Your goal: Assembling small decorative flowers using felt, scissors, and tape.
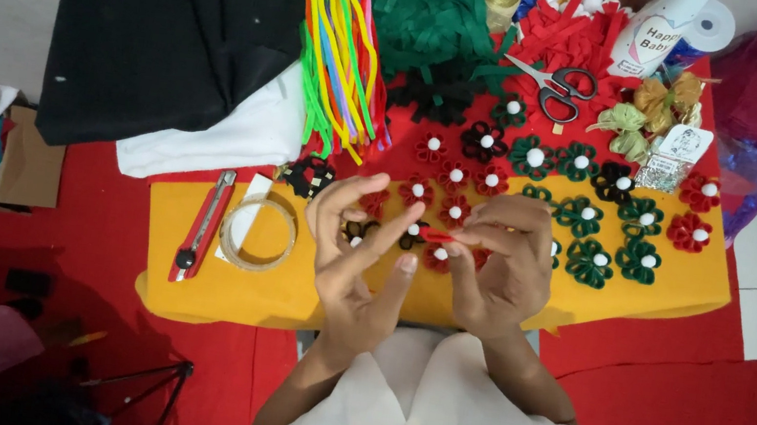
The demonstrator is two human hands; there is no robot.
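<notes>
- The yellow felt sheet [665, 282] lies over red cloth [724, 419] and serves as the landmark; both hands work above its near edge.
- The right hand [509, 265] is curled closed, its thumb and fingers pinching a small red ribbon piece [437, 237] just over the middle of the yellow sheet.
- The left hand [356, 249] is spread open beside it, fingers fanned upward, one fingertip meeting the end of the red piece; it grips nothing that can be made out.
- Beneath and behind the hands, on the yellow sheet, lie rows of ribbon flowers [585, 217] in red, green and black, each with a white bead centre; the hands cover several of them.
- On the sheet's left part rest a clear tape roll [257, 233] and, just beside it, a red box cutter [202, 225], well apart from the hands.
- At the sheet's far edge lie scissors [554, 86] with black handles on a heap of red ribbon loops, with a green ribbon pile [430, 18] next to them.
- A bundle of coloured pipe cleaners [337, 49] runs from the far edge toward the sheet's left-centre.
- Beyond the sheet's left corner sits folded black cloth [157, 33] over white cloth [242, 129].
- Near the far right corner lie gold bows [666, 100] and a white bottle [661, 25].
</notes>
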